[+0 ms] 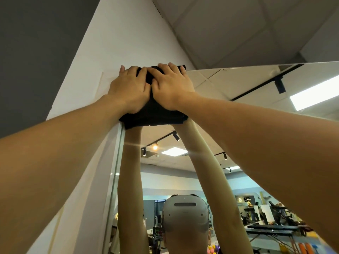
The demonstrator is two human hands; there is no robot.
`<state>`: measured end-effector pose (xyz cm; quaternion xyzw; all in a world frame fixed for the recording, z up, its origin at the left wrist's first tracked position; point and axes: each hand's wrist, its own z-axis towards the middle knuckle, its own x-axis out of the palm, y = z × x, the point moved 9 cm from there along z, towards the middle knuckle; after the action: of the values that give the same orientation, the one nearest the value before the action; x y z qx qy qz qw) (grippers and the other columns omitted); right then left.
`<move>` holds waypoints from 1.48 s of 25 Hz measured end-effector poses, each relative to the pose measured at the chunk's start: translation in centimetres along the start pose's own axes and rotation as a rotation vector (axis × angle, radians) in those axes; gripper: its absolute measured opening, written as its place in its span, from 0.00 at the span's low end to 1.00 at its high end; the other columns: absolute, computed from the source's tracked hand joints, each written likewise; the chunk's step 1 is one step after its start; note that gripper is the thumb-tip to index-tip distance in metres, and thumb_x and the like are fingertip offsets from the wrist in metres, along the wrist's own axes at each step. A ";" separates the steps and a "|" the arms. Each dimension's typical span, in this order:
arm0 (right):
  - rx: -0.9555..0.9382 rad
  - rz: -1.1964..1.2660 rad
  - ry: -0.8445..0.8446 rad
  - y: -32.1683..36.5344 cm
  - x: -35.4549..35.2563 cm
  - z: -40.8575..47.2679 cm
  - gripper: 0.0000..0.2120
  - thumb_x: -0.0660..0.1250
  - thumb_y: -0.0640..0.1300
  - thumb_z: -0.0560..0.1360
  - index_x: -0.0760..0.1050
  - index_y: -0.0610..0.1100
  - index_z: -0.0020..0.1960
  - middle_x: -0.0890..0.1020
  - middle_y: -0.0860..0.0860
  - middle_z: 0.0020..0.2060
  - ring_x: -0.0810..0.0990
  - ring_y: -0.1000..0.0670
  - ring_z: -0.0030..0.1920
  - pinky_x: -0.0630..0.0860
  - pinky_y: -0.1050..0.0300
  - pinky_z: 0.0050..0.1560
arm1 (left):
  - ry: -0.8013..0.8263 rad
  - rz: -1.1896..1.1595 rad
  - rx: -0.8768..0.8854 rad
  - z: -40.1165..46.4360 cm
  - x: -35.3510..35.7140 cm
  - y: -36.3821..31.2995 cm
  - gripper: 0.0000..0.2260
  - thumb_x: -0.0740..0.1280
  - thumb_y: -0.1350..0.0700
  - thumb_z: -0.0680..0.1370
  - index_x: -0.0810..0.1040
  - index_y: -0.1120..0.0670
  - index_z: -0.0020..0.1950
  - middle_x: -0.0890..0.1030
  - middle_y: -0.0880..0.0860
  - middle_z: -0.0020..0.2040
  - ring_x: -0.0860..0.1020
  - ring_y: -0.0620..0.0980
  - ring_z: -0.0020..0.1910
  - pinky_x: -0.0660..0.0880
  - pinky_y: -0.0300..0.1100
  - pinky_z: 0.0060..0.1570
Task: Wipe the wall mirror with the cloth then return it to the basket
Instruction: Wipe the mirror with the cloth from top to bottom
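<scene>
A black cloth (152,116) lies flat against the top left corner of the wall mirror (238,85). My left hand (129,88) and my right hand (171,87) press on it side by side with fingers spread and pointing up. My left fingertips reach past the cloth onto the white wall. Both arms stretch up high. The mirror shows my raised arms and a grey headset below the cloth. The basket is not in view.
A white wall (128,33) borders the mirror's left edge, with a dark grey wall (27,52) further left. The ceiling (238,24) is just above. The mirror reflects a room with ceiling lights, desks and equipment.
</scene>
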<state>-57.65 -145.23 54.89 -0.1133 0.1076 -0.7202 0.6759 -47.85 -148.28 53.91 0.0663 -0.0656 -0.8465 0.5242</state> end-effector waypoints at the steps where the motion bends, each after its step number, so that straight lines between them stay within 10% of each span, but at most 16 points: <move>1: 0.004 0.004 0.004 -0.2 0.0 0.0 0.25 0.47 0.53 0.83 0.61 0.56 0.80 0.65 0.50 0.78 0.56 0.45 0.79 0.47 0.39 0.80 | 0.008 0.007 0.003 0.1 0.0 0.0 0.23 0.51 0.52 0.85 0.58 0.57 0.80 0.63 0.61 0.77 0.60 0.64 0.76 0.57 0.57 0.75; 12: 0.022 -0.028 0.015 -3.4 -1.3 -1.5 0.24 0.47 0.53 0.83 0.62 0.54 0.79 0.65 0.50 0.77 0.56 0.45 0.79 0.47 0.39 0.80 | -0.051 -0.162 0.003 1.6 1.1 -3.2 0.26 0.52 0.51 0.84 0.57 0.58 0.81 0.57 0.62 0.80 0.56 0.62 0.79 0.56 0.55 0.77; 37: 0.119 -0.083 0.108 -33.9 -12.7 -13.5 0.25 0.47 0.52 0.85 0.56 0.56 0.81 0.58 0.51 0.81 0.51 0.45 0.81 0.49 0.43 0.81 | -0.067 -0.221 0.021 6.0 3.8 -37.3 0.26 0.52 0.49 0.83 0.57 0.56 0.81 0.59 0.61 0.80 0.55 0.61 0.79 0.57 0.56 0.77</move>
<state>-93.20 -130.36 52.29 -0.0383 0.0962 -0.7576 0.6444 -83.42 -134.89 52.95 0.0505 -0.0844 -0.9002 0.4243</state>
